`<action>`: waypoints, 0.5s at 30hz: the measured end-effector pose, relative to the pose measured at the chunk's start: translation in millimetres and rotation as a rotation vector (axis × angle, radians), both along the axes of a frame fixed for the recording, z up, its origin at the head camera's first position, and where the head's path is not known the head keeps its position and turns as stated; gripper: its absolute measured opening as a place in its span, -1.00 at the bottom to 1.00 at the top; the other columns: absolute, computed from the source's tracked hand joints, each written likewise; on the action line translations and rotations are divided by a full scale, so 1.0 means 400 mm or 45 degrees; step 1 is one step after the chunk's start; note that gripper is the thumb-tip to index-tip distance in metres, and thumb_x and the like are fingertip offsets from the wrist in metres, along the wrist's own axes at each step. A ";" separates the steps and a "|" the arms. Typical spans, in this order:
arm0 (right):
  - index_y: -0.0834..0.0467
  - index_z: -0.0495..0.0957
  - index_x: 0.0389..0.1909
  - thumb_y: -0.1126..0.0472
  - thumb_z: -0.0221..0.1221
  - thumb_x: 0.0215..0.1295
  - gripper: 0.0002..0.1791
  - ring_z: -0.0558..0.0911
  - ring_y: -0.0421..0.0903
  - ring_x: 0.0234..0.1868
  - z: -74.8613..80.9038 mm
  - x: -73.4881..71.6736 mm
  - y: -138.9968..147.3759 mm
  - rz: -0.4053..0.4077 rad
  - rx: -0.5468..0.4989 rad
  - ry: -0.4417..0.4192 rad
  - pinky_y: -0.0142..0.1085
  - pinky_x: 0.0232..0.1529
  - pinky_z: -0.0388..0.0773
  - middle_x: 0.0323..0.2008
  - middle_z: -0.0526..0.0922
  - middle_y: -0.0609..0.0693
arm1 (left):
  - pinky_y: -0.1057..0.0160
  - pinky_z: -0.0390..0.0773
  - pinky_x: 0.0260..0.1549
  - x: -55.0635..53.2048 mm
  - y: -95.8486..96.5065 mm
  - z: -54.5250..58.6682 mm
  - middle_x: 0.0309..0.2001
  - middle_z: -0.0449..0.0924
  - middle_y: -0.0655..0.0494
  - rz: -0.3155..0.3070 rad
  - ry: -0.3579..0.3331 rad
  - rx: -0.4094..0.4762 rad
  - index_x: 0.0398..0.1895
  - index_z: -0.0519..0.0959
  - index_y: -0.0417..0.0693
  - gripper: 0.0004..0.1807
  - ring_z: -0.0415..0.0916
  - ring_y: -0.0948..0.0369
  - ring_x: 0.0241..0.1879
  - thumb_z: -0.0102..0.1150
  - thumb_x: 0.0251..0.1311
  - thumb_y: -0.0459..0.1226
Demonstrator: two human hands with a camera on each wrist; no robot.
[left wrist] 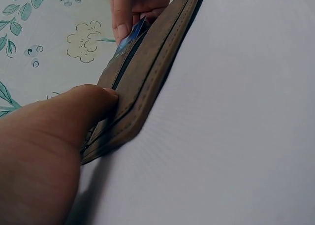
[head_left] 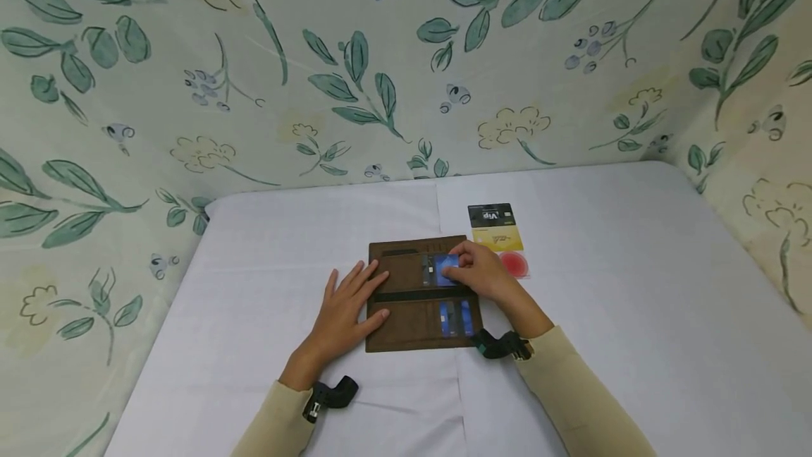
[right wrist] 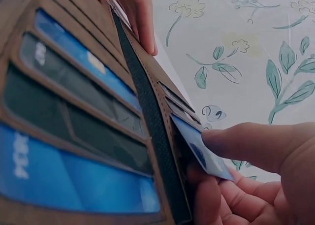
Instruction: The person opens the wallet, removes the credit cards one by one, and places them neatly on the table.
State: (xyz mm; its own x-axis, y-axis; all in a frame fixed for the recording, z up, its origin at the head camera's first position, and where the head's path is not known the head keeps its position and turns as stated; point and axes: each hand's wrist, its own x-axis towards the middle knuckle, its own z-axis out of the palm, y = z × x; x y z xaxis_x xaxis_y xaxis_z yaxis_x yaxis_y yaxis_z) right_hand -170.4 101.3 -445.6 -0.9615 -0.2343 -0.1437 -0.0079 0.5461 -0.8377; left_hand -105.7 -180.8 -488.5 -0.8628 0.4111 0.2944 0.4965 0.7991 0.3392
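A brown leather wallet [head_left: 406,326] lies opened out on the white-covered table. My left hand [head_left: 342,310] rests along its left edge with fingers spread, the thumb on the lower half. At the upper half's right side, my right hand [head_left: 487,273] pinches a blue card [right wrist: 199,145] between thumb and fingers. That card sits partly in a slot of the wallet, beside other cards [head_left: 427,270]. In the right wrist view, several blue and dark cards [right wrist: 83,171] fill the slots of the other half. A dark zip strip [right wrist: 152,112] runs between the halves.
Beyond my right hand lies a black and yellow card [head_left: 496,226] on the white tablecloth [head_left: 622,266]. A card with a red round mark [head_left: 515,265] lies just below it, close to my right wrist. Floral cloth [head_left: 380,55] hangs behind the table.
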 end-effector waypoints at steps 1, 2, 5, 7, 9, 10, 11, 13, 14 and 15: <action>0.27 0.51 -0.07 0.18 0.33 0.17 -0.62 0.43 -0.09 -0.44 -0.001 -0.001 0.002 -0.001 -0.019 -0.013 -0.30 -0.39 0.37 -0.51 0.48 0.00 | -0.34 -0.17 0.30 0.000 -0.001 0.000 0.46 0.16 0.05 0.000 0.000 0.000 0.42 0.31 0.10 -0.32 0.04 -0.03 0.45 0.13 0.25 0.08; 0.27 0.50 -0.06 0.19 0.33 0.17 -0.63 0.43 -0.09 -0.44 -0.002 -0.001 0.004 0.004 -0.036 -0.023 -0.30 -0.39 0.37 -0.51 0.48 0.00 | -0.34 -0.17 0.30 0.000 -0.001 -0.001 0.46 0.16 0.05 0.001 0.001 -0.001 0.42 0.31 0.11 -0.32 0.04 -0.03 0.45 0.13 0.25 0.08; 0.28 0.49 -0.05 0.21 0.32 0.18 -0.63 0.43 -0.09 -0.44 -0.002 -0.001 0.008 0.016 -0.068 -0.040 -0.31 -0.39 0.38 -0.50 0.48 0.00 | -0.34 -0.17 0.30 -0.001 -0.001 -0.002 0.46 0.15 0.06 0.000 -0.003 -0.003 0.42 0.31 0.11 -0.32 0.03 -0.02 0.45 0.12 0.26 0.08; 0.29 0.48 -0.04 0.22 0.31 0.19 -0.63 0.44 -0.09 -0.45 -0.002 -0.001 0.009 0.017 -0.072 -0.042 -0.31 -0.39 0.38 -0.49 0.48 0.01 | -0.34 -0.18 0.30 -0.001 -0.001 -0.002 0.46 0.15 0.07 0.001 -0.007 -0.004 0.42 0.30 0.12 -0.32 0.03 -0.02 0.45 0.12 0.26 0.09; 0.29 0.48 -0.04 0.23 0.29 0.19 -0.63 0.43 -0.09 -0.46 -0.001 0.000 0.010 0.023 -0.075 -0.041 -0.31 -0.40 0.38 -0.50 0.47 0.01 | -0.33 -0.18 0.31 -0.001 0.000 -0.003 0.46 0.15 0.07 0.002 -0.007 -0.006 0.42 0.30 0.13 -0.31 0.03 -0.02 0.45 0.12 0.26 0.09; 0.30 0.47 -0.04 0.23 0.29 0.19 -0.64 0.43 -0.09 -0.46 -0.001 0.000 0.010 0.025 -0.076 -0.039 -0.31 -0.40 0.38 -0.50 0.47 0.01 | -0.33 -0.18 0.31 -0.001 0.000 -0.003 0.46 0.15 0.07 0.001 -0.007 -0.006 0.42 0.30 0.13 -0.31 0.03 -0.02 0.45 0.12 0.26 0.09; 0.30 0.46 -0.04 0.24 0.28 0.20 -0.64 0.43 -0.09 -0.47 -0.001 0.001 0.011 0.026 -0.078 -0.041 -0.31 -0.40 0.38 -0.51 0.46 0.00 | -0.33 -0.18 0.31 -0.001 -0.001 -0.003 0.46 0.15 0.07 0.001 -0.006 -0.007 0.42 0.30 0.13 -0.31 0.03 -0.02 0.45 0.12 0.26 0.09; 0.31 0.46 -0.04 0.25 0.27 0.20 -0.64 0.43 -0.08 -0.48 -0.002 0.001 0.011 0.023 -0.096 -0.056 -0.30 -0.40 0.39 -0.52 0.46 0.00 | -0.33 -0.18 0.31 -0.001 -0.001 -0.004 0.46 0.15 0.06 -0.001 -0.005 -0.006 0.42 0.30 0.12 -0.31 0.03 -0.02 0.45 0.11 0.26 0.09; 0.31 0.45 -0.03 0.25 0.26 0.20 -0.64 0.44 -0.08 -0.48 -0.002 0.000 0.012 0.022 -0.103 -0.065 -0.30 -0.39 0.39 -0.52 0.46 0.00 | -0.33 -0.18 0.31 -0.001 -0.002 -0.004 0.46 0.15 0.06 -0.003 -0.002 -0.004 0.42 0.30 0.12 -0.31 0.03 -0.03 0.45 0.11 0.26 0.09; 0.31 0.45 -0.03 0.24 0.26 0.21 -0.64 0.45 -0.09 -0.48 -0.002 -0.001 0.012 0.018 -0.108 -0.076 -0.31 -0.38 0.41 -0.53 0.46 0.00 | -0.33 -0.18 0.31 -0.001 -0.002 -0.004 0.46 0.15 0.06 -0.003 -0.003 -0.003 0.42 0.30 0.12 -0.31 0.03 -0.03 0.45 0.11 0.26 0.09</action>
State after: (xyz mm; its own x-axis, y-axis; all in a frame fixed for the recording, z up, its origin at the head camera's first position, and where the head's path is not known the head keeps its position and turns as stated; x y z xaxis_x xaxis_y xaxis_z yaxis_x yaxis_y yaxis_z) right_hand -170.8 106.0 -446.5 -0.9483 -0.2619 -0.1795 0.0358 0.4735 -0.8800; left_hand -106.0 -181.7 -490.0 -0.8626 0.4137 0.2912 0.4973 0.7988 0.3384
